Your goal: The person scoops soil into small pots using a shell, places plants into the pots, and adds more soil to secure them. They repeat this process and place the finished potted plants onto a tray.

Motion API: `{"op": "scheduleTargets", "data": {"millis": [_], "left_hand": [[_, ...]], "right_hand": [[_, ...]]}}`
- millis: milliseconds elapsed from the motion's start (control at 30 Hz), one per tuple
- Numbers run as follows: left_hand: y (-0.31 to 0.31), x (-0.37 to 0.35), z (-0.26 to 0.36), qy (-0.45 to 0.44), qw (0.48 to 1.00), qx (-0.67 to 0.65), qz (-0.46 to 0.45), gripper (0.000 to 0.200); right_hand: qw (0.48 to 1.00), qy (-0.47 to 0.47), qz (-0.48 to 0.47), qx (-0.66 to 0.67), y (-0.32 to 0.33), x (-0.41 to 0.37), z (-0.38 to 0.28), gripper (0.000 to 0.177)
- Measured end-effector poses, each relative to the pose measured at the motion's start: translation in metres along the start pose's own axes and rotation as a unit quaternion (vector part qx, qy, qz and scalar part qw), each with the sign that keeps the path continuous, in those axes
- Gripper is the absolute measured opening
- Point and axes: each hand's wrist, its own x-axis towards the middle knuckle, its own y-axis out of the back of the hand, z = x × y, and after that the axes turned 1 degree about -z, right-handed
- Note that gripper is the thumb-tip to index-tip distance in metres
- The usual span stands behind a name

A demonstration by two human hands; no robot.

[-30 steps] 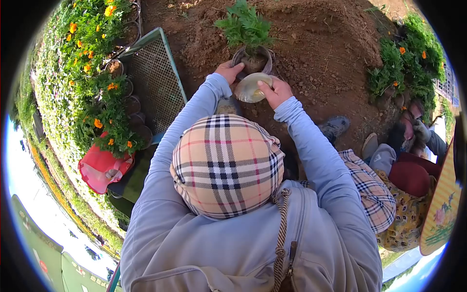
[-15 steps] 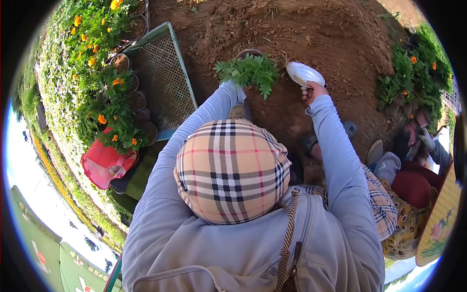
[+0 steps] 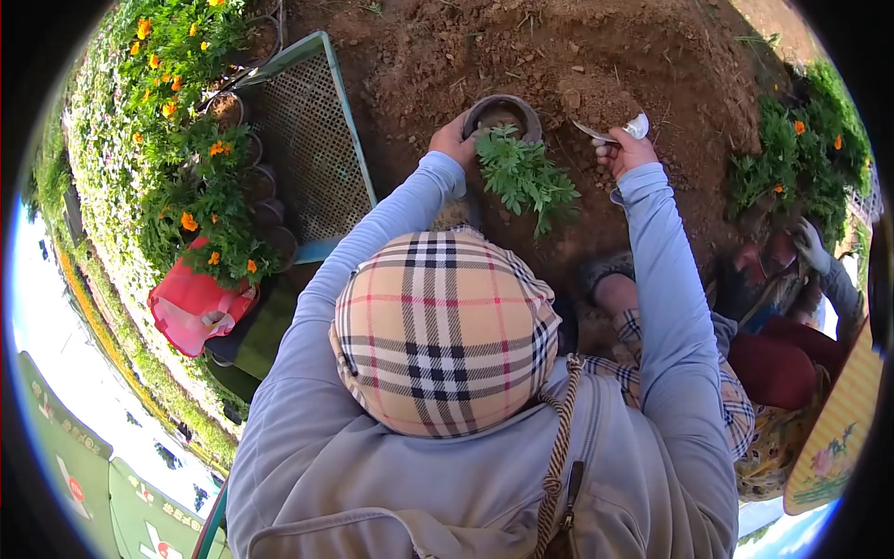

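My left hand (image 3: 453, 142) is closed on the side of a dark round flower pot (image 3: 533, 119). The pot's mouth faces up toward me, with soil seen inside. A leafy green plant (image 3: 526, 177) leans out over the near rim, and its base is partly hidden by leaves. To the right of the pot, my right hand (image 3: 626, 155) grips a shallow white scoop (image 3: 637, 127). It is turned almost edge-on, just above the brown soil (image 3: 596, 88), and what it carries cannot be made out.
A green mesh crate (image 3: 303, 121) stands at the left, beside potted orange marigolds (image 3: 189, 222) and a red plastic container (image 3: 200, 303). More marigolds (image 3: 787, 154) grow at the right. Close by there, another person's gloved hand (image 3: 813, 247) is raised near dark pots.
The pot has come into fuller view with its mouth tilted toward me, and the plant has swung right and nearer. My right hand has moved right, turning the scoop edge-on.
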Motion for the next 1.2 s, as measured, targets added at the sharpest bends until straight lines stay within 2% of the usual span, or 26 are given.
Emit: {"op": "scheduleTargets", "data": {"millis": [67,100,133,167,200,233,267,333,367,467,500,533,600,667,733,767,867,967,1033,1067,1100,1167,1200], "left_hand": [[0.003,-0.003,0.025,0.06,0.995,0.074,0.008,0.044],[0.004,-0.003,0.033,0.089,0.99,0.112,0.012,0.045],[0.002,-0.003,0.03,0.077,0.992,0.101,0.013,0.046],[-0.001,-0.002,0.024,0.065,0.994,0.09,0.014,0.047],[-0.003,0.0,0.019,0.053,0.995,0.078,0.015,0.049],[-0.002,0.002,0.014,0.033,0.99,0.139,0.016,0.05],[0.0,0.003,0.013,0.05,0.991,0.12,0.031,0.05],[0.009,0.008,0.004,0.083,0.991,0.08,0.061,0.049],[0.012,0.016,-0.022,0.108,0.993,-0.012,0.048,0.046],[0.004,0.005,0.007,0.102,0.994,0.02,0.021,0.044],[-0.004,0.008,-0.015,0.037,0.998,-0.044,0.037,0.045],[-0.004,0.011,-0.016,0.035,0.998,-0.047,0.026,0.046],[-0.001,0.013,-0.015,0.032,0.998,-0.054,0.007,0.048],[-0.007,0.009,-0.015,0.03,0.993,-0.116,-0.013,0.05],[-0.013,0.006,-0.015,0.025,0.984,-0.175,-0.037,0.056],[-0.014,0.006,-0.02,-0.034,0.987,-0.148,-0.058,0.062],[-0.02,0.009,-0.032,-0.014,0.989,-0.145,-0.025,0.06],[-0.019,0.017,-0.022,0.119,0.958,-0.258,-0.04,0.052],[-0.013,0.02,-0.006,0.187,0.945,-0.265,-0.04,0.044],[-0.016,0.028,-0.026,0.145,0.98,-0.125,-0.055,0.042],[-0.021,0.043,-0.064,0.1,0.992,0.019,-0.068,0.041],[-0.018,0.046,-0.074,0.074,0.992,0.089,-0.058,0.031],[-0.013,0.037,-0.053,0.094,0.995,0.016,-0.035,0.025]], "right_hand": [[0.996,-0.028,-0.016,-0.081,-0.021,-0.017,-0.001,0.019],[0.987,-0.006,-0.027,-0.158,-0.036,-0.025,-0.001,0.021],[0.971,0.016,-0.038,-0.234,-0.047,-0.031,0.0,0.024],[0.922,0.091,-0.036,-0.374,-0.053,-0.031,0.004,0.03],[0.823,0.298,-0.026,-0.483,-0.061,-0.033,0.009,0.033],[0.794,0.337,0.0,-0.506,-0.064,-0.038,0.006,0.03],[0.762,0.374,0.027,-0.528,-0.071,-0.052,-0.004,0.028],[0.915,0.254,0.052,-0.31,-0.062,-0.056,-0.001,0.026],[0.962,0.186,0.064,-0.19,-0.053,-0.055,0.001,0.026],[0.985,-0.025,0.136,-0.102,-0.002,-0.04,0.021,0.024],[0.98,-0.098,0.166,-0.052,0.015,-0.033,0.033,0.025],[0.973,-0.091,0.209,0.027,0.025,-0.032,0.04,0.026],[0.961,-0.086,0.198,0.173,0.047,-0.028,0.041,0.021],[0.939,-0.025,0.236,0.249,0.055,-0.012,0.031,0.018],[0.942,-0.001,0.248,0.228,0.061,-0.002,0.017,0.015],[0.944,0.004,0.24,0.227,0.06,-0.002,0.012,0.015],[0.965,-0.004,0.205,0.162,0.055,-0.006,0.007,0.015],[0.99,0.001,0.131,0.057,0.022,-0.029,0.007,0.02],[0.995,0.01,0.084,-0.053,-0.009,-0.041,0.003,0.021],[0.99,0.019,0.066,-0.122,-0.025,-0.047,0.002,0.02],[0.977,0.093,0.051,-0.184,-0.039,-0.051,0.006,0.019],[0.952,0.202,0.024,-0.227,-0.053,-0.053,0.008,0.021],[0.942,0.248,0.025,-0.224,-0.059,-0.052,0.009,0.022]]}}
